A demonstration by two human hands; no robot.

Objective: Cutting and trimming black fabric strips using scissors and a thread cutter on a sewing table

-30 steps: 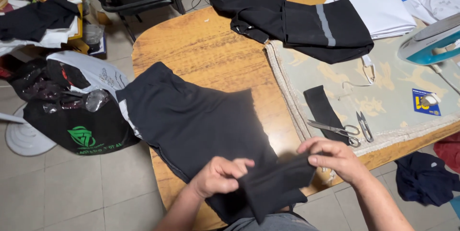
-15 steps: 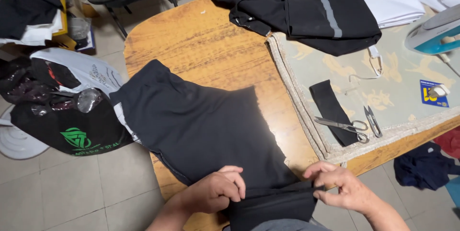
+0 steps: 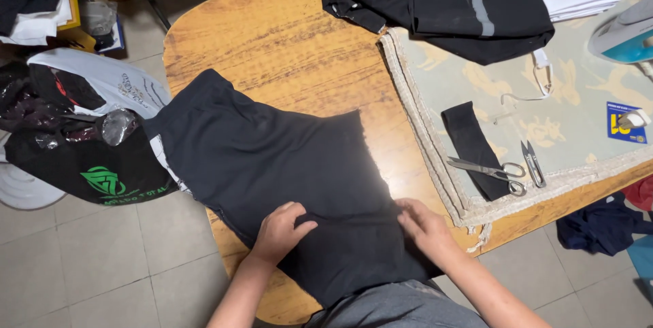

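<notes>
Head view, looking down: the left hand (image 3: 277,231) rests palm-down on a dark navy garment (image 3: 286,171), its fingers curled and the thumb pushed forward, pinching a low ridge of the cloth. The right hand (image 3: 423,224) lies just beside it to the right, fingers stretched flat and pressed onto the same fold near the garment's right edge; it grips nothing, only presses. Both hands touch the fabric, with a short span of cloth between them.

The garment lies spread across the near left part of a wooden table (image 3: 272,35), one corner hanging over the left edge, its lower end reaching the person's lap.

To the right, a pale patterned mat (image 3: 578,117) with a fringed border covers the table. On it lie 1 black fabric strip (image 3: 469,134), 1 pair of scissors (image 3: 488,171) touching the strip's lower end, and 1 small thread snip (image 3: 532,162) just beside them. A black garment with a grey stripe (image 3: 449,1) sits at the far edge, overlapping the mat's top corner. A teal iron (image 3: 626,32) shows at the right border.

On the tiled floor to the left stands a black bag with a green emblem (image 3: 88,171), with other clothes piled near it.
</notes>
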